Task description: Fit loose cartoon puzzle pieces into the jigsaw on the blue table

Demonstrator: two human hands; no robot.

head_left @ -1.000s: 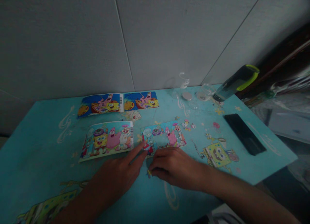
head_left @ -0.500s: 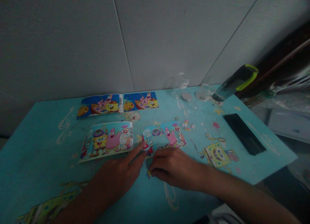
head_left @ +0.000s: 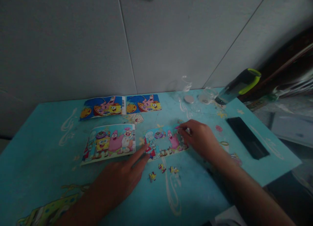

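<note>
A partly assembled jigsaw puzzle [head_left: 168, 151] with cartoon characters lies in front of me, with a gap in its middle. My left hand [head_left: 124, 174] lies flat at its left side, fingers stretched out and the tips touching its lower left edge. Over the upper right corner is my right hand [head_left: 197, 134], thumb and fingers drawn together; whatever they hold, if anything, is hidden. Three loose puzzle pieces [head_left: 161, 168] lie below the puzzle. To the left rests a matching picture card [head_left: 112, 141].
Two blue picture cards [head_left: 102, 107] lie near the wall. At the back right are a clear cup [head_left: 186, 83], a round grey lid [head_left: 189, 99] and a tilted bottle [head_left: 232, 87] with a lime-green handle. A black flat object [head_left: 246, 138] lies at the right.
My right hand has moved from below the puzzle up to its upper right corner, uncovering loose pieces in front. My left hand has stayed about where it was.
</note>
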